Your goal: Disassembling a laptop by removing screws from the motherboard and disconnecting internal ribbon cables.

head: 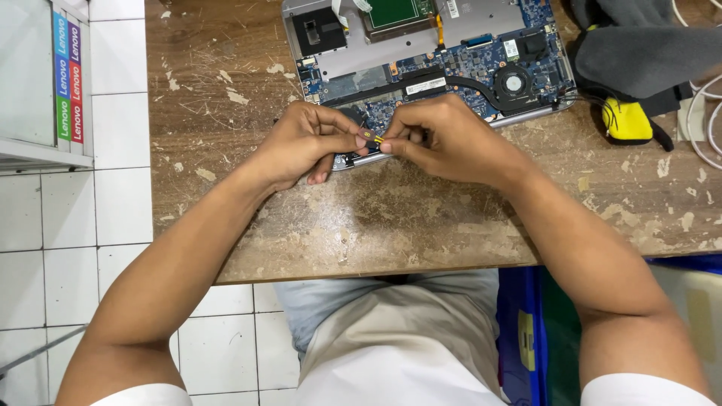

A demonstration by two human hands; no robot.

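Both hands meet at the near edge of an opened laptop (429,53) that lies with its bottom cover off on a worn, scratched wooden bench (391,218). The left hand (304,143) curls in from the left, its thumb and forefinger closed in a narrow grip on a small yellow-and-black tool (371,137), of which only a short piece shows between the fingertips. The right hand (451,139) comes in from the right with its fingers bunched tight against the same small tool, the fingertips of the 2 hands touching over it; its grip is likewise narrow, pinched on the tool's other end. The tool sits just above the laptop's silver front rim, over the lower-left part of the blue circuit board (466,71). On that board a black round fan (514,83) lies to the right of the hands, with a dark heat pipe running left from it. At the bench's right side, well apart from the hands, rests a grey and black cloth bag (639,56) with a yellow-and-black object (626,122) partly under it, and white cables (703,113) loop at the far right edge. Left of the bench lies white tiled floor (98,218), and a pale cabinet with coloured stickers (68,79) stands at the upper left.
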